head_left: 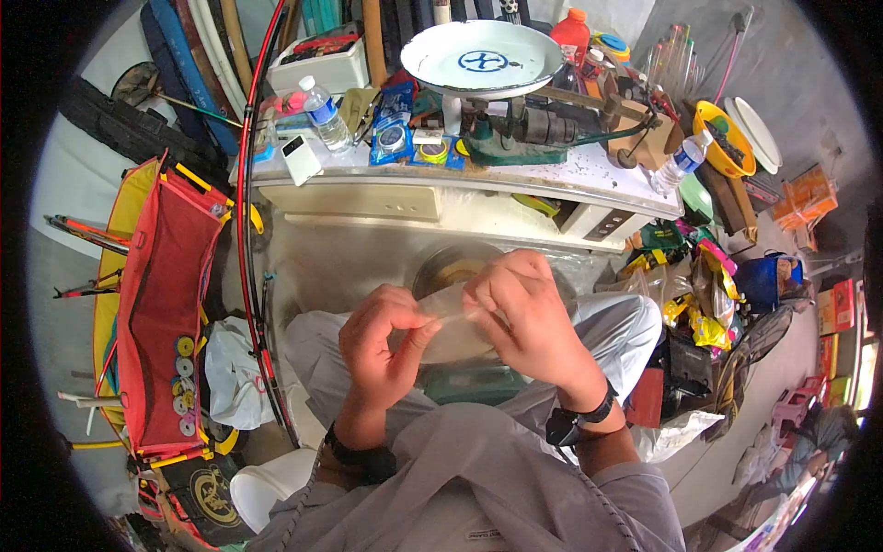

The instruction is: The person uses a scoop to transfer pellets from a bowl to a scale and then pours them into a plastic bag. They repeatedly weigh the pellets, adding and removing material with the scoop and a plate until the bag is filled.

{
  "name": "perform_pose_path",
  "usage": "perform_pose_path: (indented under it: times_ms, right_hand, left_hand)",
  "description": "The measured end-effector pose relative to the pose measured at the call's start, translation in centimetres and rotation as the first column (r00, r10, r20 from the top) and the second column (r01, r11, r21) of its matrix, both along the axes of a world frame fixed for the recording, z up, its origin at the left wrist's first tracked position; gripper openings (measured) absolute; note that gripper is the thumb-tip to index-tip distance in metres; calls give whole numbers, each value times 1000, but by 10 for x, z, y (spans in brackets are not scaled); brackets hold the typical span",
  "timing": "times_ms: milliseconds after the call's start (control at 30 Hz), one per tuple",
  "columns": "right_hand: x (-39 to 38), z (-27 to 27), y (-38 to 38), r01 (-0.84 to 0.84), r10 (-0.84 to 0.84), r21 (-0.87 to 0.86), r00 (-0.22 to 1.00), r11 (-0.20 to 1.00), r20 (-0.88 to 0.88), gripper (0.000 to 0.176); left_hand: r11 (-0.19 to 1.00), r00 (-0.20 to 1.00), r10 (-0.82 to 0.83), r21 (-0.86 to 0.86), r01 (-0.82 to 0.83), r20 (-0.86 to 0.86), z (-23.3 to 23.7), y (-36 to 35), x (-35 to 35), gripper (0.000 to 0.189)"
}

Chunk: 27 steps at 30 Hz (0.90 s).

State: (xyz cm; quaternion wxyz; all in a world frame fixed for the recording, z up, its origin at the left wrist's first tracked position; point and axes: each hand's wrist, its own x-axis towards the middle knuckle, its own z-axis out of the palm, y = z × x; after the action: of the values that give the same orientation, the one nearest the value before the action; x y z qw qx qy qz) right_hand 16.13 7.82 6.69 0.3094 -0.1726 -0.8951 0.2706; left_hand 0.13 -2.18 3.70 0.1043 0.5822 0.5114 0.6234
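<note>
A translucent sheet that looks like a clear plastic bag hangs between my two hands, above my lap. My left hand pinches its upper left edge between thumb and forefinger. Gripping the same edge on the other side, my right hand has its fingers curled and hides part of the sheet. Just beyond my hands, a round basin sits on the floor, partly covered by them. Below the sheet, a greenish object lies between my legs; I cannot make out what it is.
Ahead stands a table with a scale pan, water bottles and small blue packets. A red-and-black rod rises at my left beside a red fabric pouch. Yellow-and-black packages pile up at right.
</note>
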Motion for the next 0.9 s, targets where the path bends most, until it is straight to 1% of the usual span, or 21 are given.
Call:
perform_pose_path:
  times_ms: [33,100,167,233,267,333,433,533,600,633,700,800,900]
  right_hand:
    - [0,0,0,1,-1,0,1000,1000,-1,26]
    - [1,2,-2,8,-6,29,998,1000,-56,24]
    - [-1,7,-5,14,-9,54,997,998,-80,24]
    - [-4,8,-7,22,-14,77,995,997,-102,23]
    - [-5,7,-8,-1,11,90,993,996,-115,23]
    - [-7,5,-8,-24,37,103,991,994,-128,24]
    - [-8,1,-8,9,10,141,992,990,-130,22]
    - [-8,1,-7,-6,21,105,989,994,-145,24]
    - [-8,6,-9,-35,26,-59,988,998,-154,21]
    - [-9,8,-9,-34,25,-59,988,998,-154,21]
    - [-13,10,-11,-39,15,-100,972,994,-233,21]
    - [-16,10,-12,-54,24,-122,971,991,-238,21]
    - [-17,9,-10,-64,39,-100,972,993,-230,19]
  left_hand:
    - [1000,1000,1,4,-1,0,0,0,-1,15]
    - [1000,1000,4,11,-4,-3,1,-1,-3,15]
    - [1000,998,8,-8,-8,67,1,-3,-4,15]
    - [1000,996,22,-20,-21,82,5,-5,-2,15]
    - [999,995,38,-30,-35,96,6,-5,-2,14]
    - [998,996,49,-31,-47,80,5,-6,-2,14]
    - [998,997,56,-24,-55,55,5,-6,-3,14]
    - [998,998,57,-22,-56,41,5,-7,-2,14]
    - [998,997,62,-27,-61,35,5,-7,-2,14]
    - [998,998,48,-33,-46,45,5,-7,-2,14]
    - [999,998,30,-40,-28,56,5,-6,0,14]
    - [998,997,34,-59,-30,71,9,-6,1,14]
    - [994,996,44,-100,-36,73,10,-7,1,15]
